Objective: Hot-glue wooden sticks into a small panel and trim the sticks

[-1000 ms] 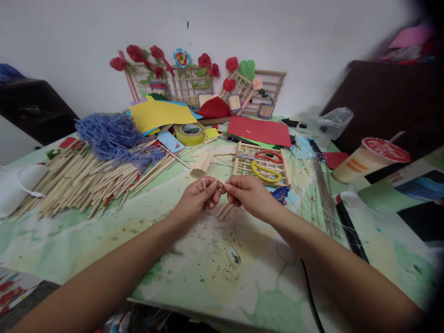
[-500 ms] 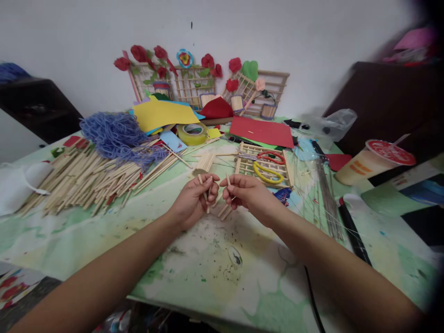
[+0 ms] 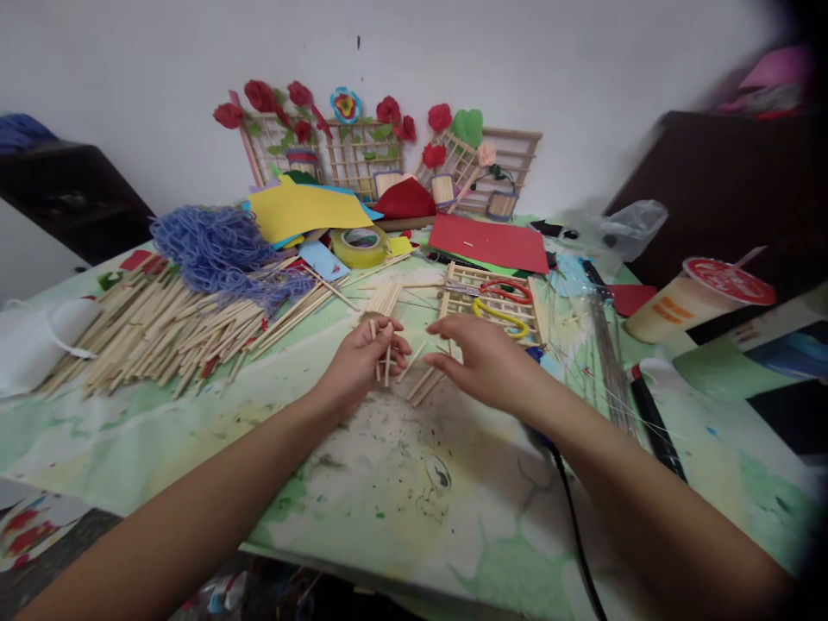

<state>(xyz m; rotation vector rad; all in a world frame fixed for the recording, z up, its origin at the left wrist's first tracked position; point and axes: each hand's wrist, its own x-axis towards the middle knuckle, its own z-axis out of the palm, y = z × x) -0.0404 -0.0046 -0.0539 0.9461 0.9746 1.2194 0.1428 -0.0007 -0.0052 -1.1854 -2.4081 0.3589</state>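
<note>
Two short wooden sticks (image 3: 388, 366) stand pinched between the thumb and fingers of my left hand (image 3: 363, 355). My right hand (image 3: 482, 355) hovers just to the right, thumb and fingers apart, with no stick between them. Beneath and between the hands, several short sticks (image 3: 423, 386) lie on the green-and-white tablecloth (image 3: 362, 492). Beyond my left hand is a flat panel of sticks (image 3: 383, 298) laid side by side. Scissors with red and yellow handles (image 3: 501, 317) rest on a small stick lattice (image 3: 453, 285) behind my right hand.
At left lie a big pile of wooden sticks (image 3: 161, 336) and blue-purple yarn (image 3: 210, 250). Yellow tape (image 3: 358, 247) and a red sheet (image 3: 488, 243) are further back. A sealed drink cup (image 3: 702, 297) stands at right. A black cable (image 3: 573, 526) runs off the front edge.
My right hand has opened and moved slightly right, and the stick it pinched is no longer in it. My left hand stays nearly in place, still holding sticks.
</note>
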